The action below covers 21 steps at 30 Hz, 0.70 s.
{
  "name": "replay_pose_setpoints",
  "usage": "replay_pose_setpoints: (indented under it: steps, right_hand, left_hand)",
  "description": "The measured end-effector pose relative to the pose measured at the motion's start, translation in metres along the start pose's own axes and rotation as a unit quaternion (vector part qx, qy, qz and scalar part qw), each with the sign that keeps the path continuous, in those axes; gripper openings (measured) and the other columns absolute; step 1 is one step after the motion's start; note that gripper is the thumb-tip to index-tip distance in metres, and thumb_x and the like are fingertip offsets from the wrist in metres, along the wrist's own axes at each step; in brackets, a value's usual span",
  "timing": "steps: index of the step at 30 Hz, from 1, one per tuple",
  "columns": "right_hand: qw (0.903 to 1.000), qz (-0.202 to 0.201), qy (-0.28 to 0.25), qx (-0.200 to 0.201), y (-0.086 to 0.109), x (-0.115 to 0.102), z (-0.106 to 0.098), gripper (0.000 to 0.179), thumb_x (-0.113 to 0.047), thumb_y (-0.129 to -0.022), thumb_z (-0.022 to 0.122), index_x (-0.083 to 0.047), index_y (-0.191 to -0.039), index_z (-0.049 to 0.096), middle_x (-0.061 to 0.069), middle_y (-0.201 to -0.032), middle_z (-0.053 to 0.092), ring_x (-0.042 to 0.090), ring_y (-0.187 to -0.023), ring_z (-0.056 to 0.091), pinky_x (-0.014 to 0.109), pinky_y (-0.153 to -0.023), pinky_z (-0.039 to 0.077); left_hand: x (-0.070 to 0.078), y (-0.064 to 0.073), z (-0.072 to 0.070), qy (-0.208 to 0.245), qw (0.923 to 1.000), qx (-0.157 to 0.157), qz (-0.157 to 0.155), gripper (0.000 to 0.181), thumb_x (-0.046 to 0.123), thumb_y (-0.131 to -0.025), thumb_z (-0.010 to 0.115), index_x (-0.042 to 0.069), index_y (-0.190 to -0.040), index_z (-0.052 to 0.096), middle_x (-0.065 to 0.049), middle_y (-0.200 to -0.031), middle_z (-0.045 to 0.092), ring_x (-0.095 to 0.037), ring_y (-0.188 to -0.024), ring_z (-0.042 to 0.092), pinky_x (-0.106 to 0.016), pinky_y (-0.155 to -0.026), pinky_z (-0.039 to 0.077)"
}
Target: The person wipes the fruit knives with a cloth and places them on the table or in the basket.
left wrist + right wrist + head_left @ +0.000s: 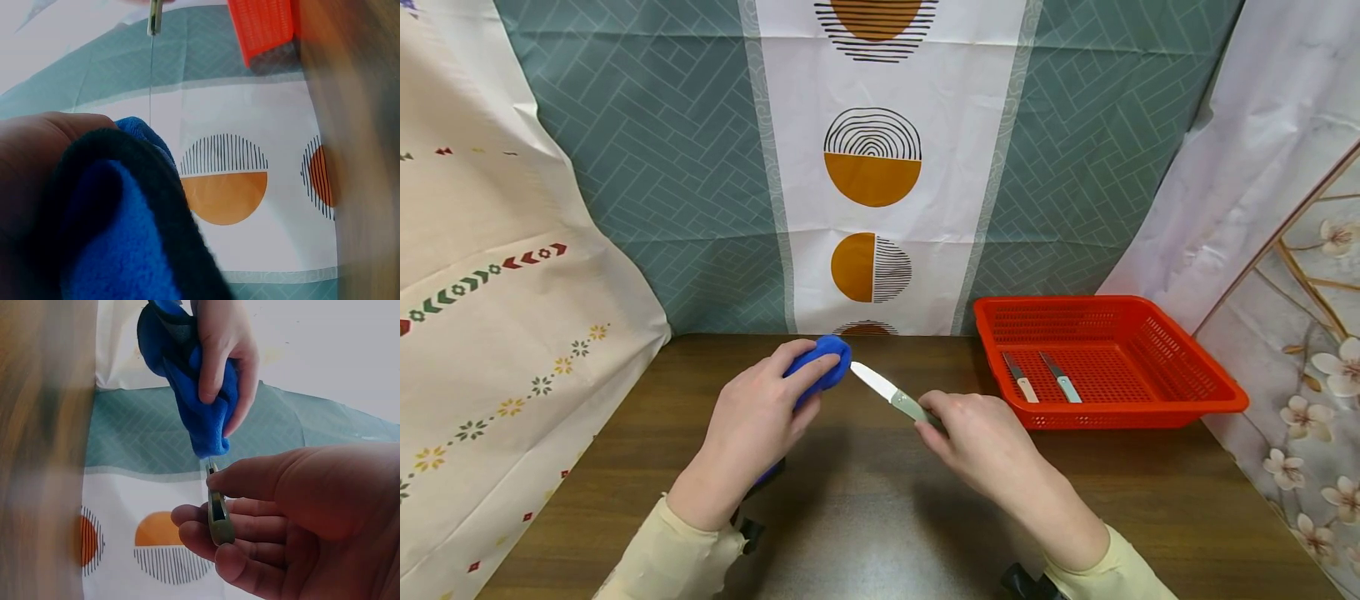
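A folding knife (907, 405) with a pale green handle and bright blade is held in my right hand (981, 437), thumb on one side of the handle and fingers on the other. Its blade points up and left toward a blue cloth (829, 350). My left hand (760, 408) grips that bunched cloth between thumb and fingers. From the right wrist view, the cloth (200, 406) hangs by the knife's blade end, hiding part of the blade. In the left wrist view, dark edging runs along the cloth (128, 231). Both hands are above the table.
A red plastic basket (1112, 408) stands at the right of the brown wooden table (865, 533). Inside lie a knife with a pinkish handle (1027, 388) and one with a light blue handle (1067, 388). Patterned curtains (872, 250) hang behind and at both sides.
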State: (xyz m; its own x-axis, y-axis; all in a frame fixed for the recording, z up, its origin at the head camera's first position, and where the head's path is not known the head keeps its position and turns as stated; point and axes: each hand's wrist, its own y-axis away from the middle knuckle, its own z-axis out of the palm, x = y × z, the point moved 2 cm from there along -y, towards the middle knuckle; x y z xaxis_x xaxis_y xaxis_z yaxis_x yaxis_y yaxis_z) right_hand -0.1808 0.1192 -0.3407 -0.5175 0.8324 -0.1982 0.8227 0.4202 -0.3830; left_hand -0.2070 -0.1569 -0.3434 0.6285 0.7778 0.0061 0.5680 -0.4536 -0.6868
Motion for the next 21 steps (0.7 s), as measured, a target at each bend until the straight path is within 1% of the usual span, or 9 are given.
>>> replay_pose_setpoints:
  steps: [5,9,13,17,21]
  right_hand:
    - [1.0000,0.001,0.004,0.005,0.0000,0.0001,-0.0002,0.018,-0.015,-0.092,0.091,-0.010,-0.104,0.078,-0.009,-0.070,0.060,0.009,-0.057,0.047,0.027,-0.051,0.042]
    - [0.9999,0.008,-0.007,0.007,-0.0007,0.0013,0.0005,0.019,-0.014,-0.091,0.091,-0.010,-0.103,0.077,-0.009,-0.071,0.060,0.009,-0.058,0.048,0.026,-0.052,0.043]
    - [0.9997,0.016,-0.020,0.005,-0.0017,0.0034,0.0019,0.021,-0.014,-0.090,0.093,-0.010,-0.102,0.075,-0.010,-0.073,0.060,0.008,-0.058,0.048,0.025,-0.052,0.044]
    - [0.9993,0.023,-0.030,-0.003,-0.0025,0.0049,0.0025,0.024,-0.013,-0.090,0.093,-0.011,-0.102,0.072,-0.009,-0.074,0.061,0.008,-0.059,0.049,0.025,-0.053,0.045]
    - [0.9991,0.020,-0.038,-0.001,-0.0017,0.0063,0.0016,0.027,-0.012,-0.091,0.092,-0.013,-0.102,0.067,-0.010,-0.074,0.061,0.008,-0.059,0.049,0.025,-0.054,0.047]
  left_hand:
    - [-0.0009,-0.0001,-0.0015,-0.003,1.0000,0.000,-0.004,0.048,0.012,-0.090,0.089,0.020,-0.136,0.079,-0.014,-0.141,0.067,-0.035,-0.107,0.076,-0.050,-0.081,0.066]
    - [-0.0009,-0.0003,-0.0021,-0.002,1.0000,-0.001,-0.003,0.047,0.013,-0.091,0.088,0.020,-0.137,0.079,-0.014,-0.141,0.067,-0.035,-0.107,0.076,-0.051,-0.081,0.066]
    - [-0.0007,-0.0007,-0.0024,-0.001,1.0000,0.006,-0.001,0.046,0.013,-0.091,0.086,0.019,-0.136,0.079,-0.015,-0.140,0.067,-0.035,-0.107,0.076,-0.051,-0.082,0.066]
    - [-0.0003,-0.0012,-0.0027,0.000,0.9999,0.013,0.003,0.047,0.012,-0.091,0.086,0.019,-0.137,0.079,-0.015,-0.139,0.068,-0.035,-0.107,0.076,-0.050,-0.082,0.066]
    - [0.0002,-0.0015,-0.0033,0.000,1.0000,0.010,0.002,0.047,0.013,-0.091,0.086,0.020,-0.138,0.078,-0.015,-0.140,0.068,-0.035,-0.108,0.076,-0.051,-0.083,0.066]
